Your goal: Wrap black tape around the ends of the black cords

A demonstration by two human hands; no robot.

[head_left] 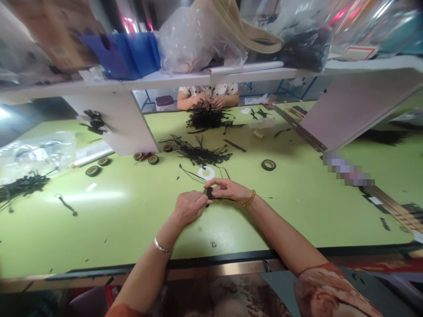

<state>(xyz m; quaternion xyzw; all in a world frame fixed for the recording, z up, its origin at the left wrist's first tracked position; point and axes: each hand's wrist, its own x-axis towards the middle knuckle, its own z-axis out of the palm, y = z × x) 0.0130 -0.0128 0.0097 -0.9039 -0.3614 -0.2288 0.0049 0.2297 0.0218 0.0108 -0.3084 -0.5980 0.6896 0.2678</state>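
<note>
Forearms (284, 237) out over the green table (313, 211), left hand (189, 207) and right hand (228, 189) both pinching the small black piece (209, 192) just above it; I'd say that thin fingertip grip could slip, dropping it among the loose black cords (198, 154)

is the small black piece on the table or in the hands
In the hands: the left hand and right hand pinch the black piece between their fingertips.

Assembly workshop: green workbench (297, 207), tape rolls (268, 164), black cord piles (201, 154).
</note>
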